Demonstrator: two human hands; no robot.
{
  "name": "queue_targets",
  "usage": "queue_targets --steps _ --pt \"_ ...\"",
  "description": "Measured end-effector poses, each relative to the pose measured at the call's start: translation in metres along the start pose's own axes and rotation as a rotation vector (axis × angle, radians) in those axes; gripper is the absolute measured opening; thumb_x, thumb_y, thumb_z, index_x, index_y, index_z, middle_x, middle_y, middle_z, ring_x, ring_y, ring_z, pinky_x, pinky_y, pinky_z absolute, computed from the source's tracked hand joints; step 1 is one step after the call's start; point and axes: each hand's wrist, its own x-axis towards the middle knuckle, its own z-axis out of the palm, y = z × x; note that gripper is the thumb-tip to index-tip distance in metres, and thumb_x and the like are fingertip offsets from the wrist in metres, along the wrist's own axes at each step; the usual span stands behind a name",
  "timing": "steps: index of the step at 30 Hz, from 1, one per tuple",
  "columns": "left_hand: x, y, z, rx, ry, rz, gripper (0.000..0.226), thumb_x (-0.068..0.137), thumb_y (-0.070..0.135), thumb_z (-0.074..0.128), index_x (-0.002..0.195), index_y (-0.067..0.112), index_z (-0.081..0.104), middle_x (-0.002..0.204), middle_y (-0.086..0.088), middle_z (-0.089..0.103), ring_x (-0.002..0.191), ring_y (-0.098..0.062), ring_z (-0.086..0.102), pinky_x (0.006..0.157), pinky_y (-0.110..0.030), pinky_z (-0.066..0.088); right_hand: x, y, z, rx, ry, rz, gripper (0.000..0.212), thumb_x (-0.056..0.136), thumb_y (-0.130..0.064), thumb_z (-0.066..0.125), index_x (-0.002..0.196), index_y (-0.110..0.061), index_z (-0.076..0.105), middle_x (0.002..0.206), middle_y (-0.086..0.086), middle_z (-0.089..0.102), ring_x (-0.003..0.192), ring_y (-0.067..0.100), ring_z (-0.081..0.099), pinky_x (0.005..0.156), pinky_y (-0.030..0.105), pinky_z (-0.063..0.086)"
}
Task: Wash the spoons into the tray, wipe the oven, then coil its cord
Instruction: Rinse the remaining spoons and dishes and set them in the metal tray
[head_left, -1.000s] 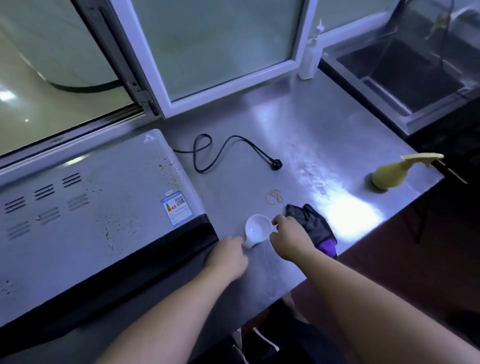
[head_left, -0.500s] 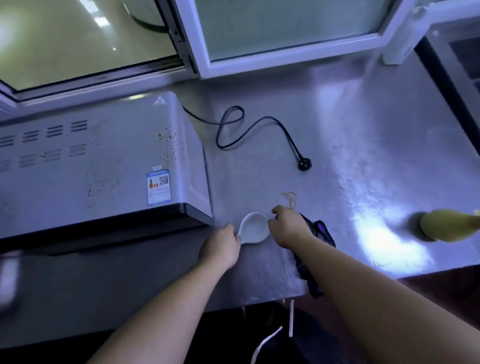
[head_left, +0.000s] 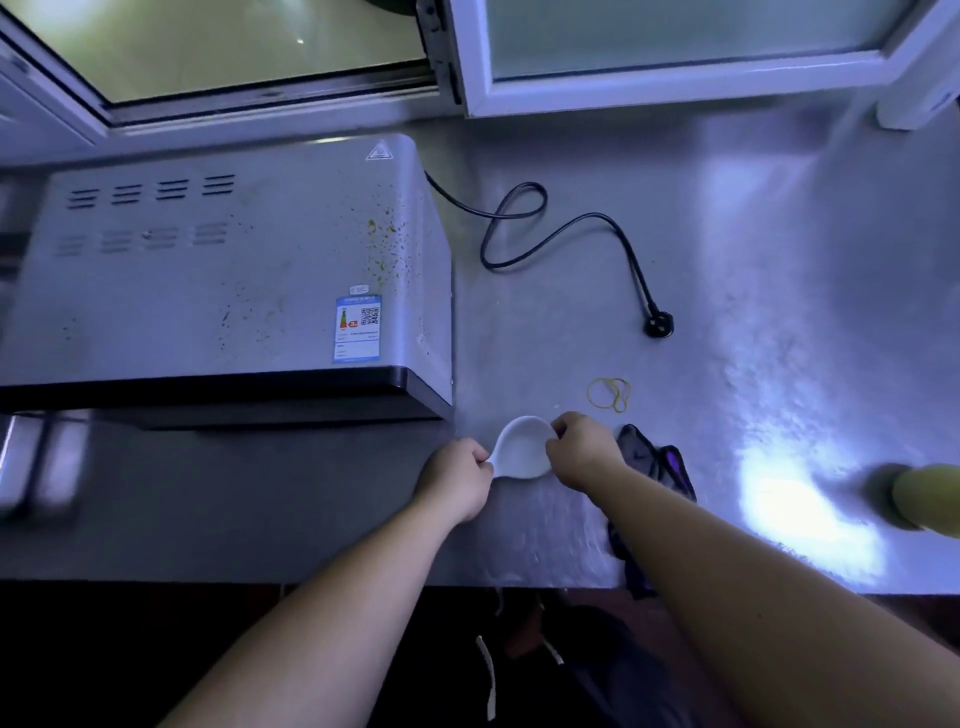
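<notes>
While both hold one spoon (head_left: 522, 448) | left hand (head_left: 457, 475) pinches handle | right hand (head_left: 582, 449) grips bowl rim | beside oven (head_left: 223, 270)

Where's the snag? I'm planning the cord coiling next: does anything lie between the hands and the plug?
Only rubber bands lie flat on the counter between the right hand and the plug. Both hands, left hand included, hold the spoon.
</notes>
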Motion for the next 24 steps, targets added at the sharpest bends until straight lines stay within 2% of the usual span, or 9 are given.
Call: queue_targets --steps 4,6,9,12,15,17,19,22,24 --pt "-0.019 -0.026 -0.013 -0.08 0.022 -0.041 0.013 0.093 0.024 0.058 0.088 0.022 0.07 0.078 0.004 0.075 0.081 -0.022 0.074 0.076 -0.04 0.063 -0.013 -0.017 0.013 -0.014 -0.048 -0.002 0.019 0.088 -0.009 0.049 0.1 -0.016 0.063 0.094 0.006 0.07 0.081 0.026 0.064 0.058 0.028 0.047" --pt "-0.028 -0.042 -0.022 -0.113 0.043 -0.063 0.013 0.093 0.025 0.058 0.086 0.022 0.07 0.074 0.005 0.075 0.079 -0.02 0.074 0.069 -0.036 0.061 -0.022 -0.03 0.023 -0.023 -0.065 -0.014 0.019 0.087 -0.01 0.05 0.097 -0.018 0.063 0.093 0.005 0.071 0.086 0.027 0.068 0.063 0.03 0.053" --pt "-0.041 -0.069 -0.039 -0.19 0.073 -0.096 0.014 0.092 0.027 0.058 0.084 0.026 0.069 0.067 0.01 0.074 0.072 -0.015 0.072 0.051 -0.025 0.048 -0.033 -0.055 0.039 -0.011 -0.081 -0.048 0.019 0.085 -0.008 0.051 0.094 -0.015 0.066 0.094 0.008 0.071 0.089 0.031 0.071 0.077 0.045 0.063" --pt "-0.051 -0.095 -0.055 -0.242 0.098 -0.104 0.015 0.092 0.028 0.058 0.081 0.026 0.068 0.064 0.013 0.073 0.068 -0.016 0.073 0.044 -0.02 0.042 -0.043 -0.083 0.055 -0.024 -0.098 -0.079 0.019 0.085 -0.006 0.053 0.093 -0.014 0.069 0.096 0.013 0.07 0.088 0.036 0.072 0.077 0.052 0.063" --pt "-0.062 -0.139 -0.077 -0.349 0.133 -0.128 0.011 0.091 0.028 0.059 0.084 0.028 0.068 0.068 0.008 0.075 0.071 -0.02 0.075 0.045 -0.025 0.048 -0.059 -0.118 0.089 -0.061 -0.092 -0.142 0.021 0.083 -0.002 0.054 0.096 -0.001 0.071 0.095 0.018 0.07 0.091 0.043 0.071 0.078 0.057 0.061" --pt "-0.07 -0.173 -0.092 -0.42 0.154 -0.132 0.009 0.091 0.025 0.061 0.092 0.027 0.07 0.073 0.005 0.076 0.074 -0.02 0.075 0.055 -0.031 0.057 -0.071 -0.142 0.119 -0.109 -0.093 -0.189 0.023 0.081 0.001 0.054 0.097 0.008 0.069 0.091 0.021 0.07 0.095 0.048 0.069 0.08 0.061 0.059" --pt "-0.08 -0.209 -0.107 -0.483 0.174 -0.143 0.01 0.09 0.022 0.063 0.093 0.022 0.072 0.074 0.003 0.077 0.078 -0.022 0.076 0.066 -0.034 0.061 -0.087 -0.167 0.152 -0.167 -0.096 -0.225 0.021 0.081 0.0 0.055 0.094 0.005 0.071 0.093 0.021 0.072 0.094 0.044 0.069 0.079 0.058 0.06" --pt "-0.096 -0.265 -0.129 -0.535 0.227 -0.147 0.013 0.086 0.019 0.063 0.079 0.018 0.074 0.065 0.005 0.076 0.07 -0.019 0.075 0.061 -0.026 0.054 -0.114 -0.201 0.202 -0.24 -0.092 -0.268 0.024 0.084 -0.004 0.055 0.1 -0.007 0.073 0.098 0.013 0.072 0.093 0.035 0.069 0.077 0.045 0.062" --pt "-0.108 -0.301 -0.146 -0.57 0.271 -0.15 0.015 0.085 0.017 0.064 0.074 0.015 0.073 0.061 0.004 0.074 0.058 -0.016 0.07 0.054 -0.021 0.048 -0.13 -0.225 0.235 -0.275 -0.094 -0.305 0.026 0.085 -0.004 0.054 0.102 -0.011 0.073 0.098 0.011 0.072 0.091 0.033 0.069 0.07 0.037 0.059"
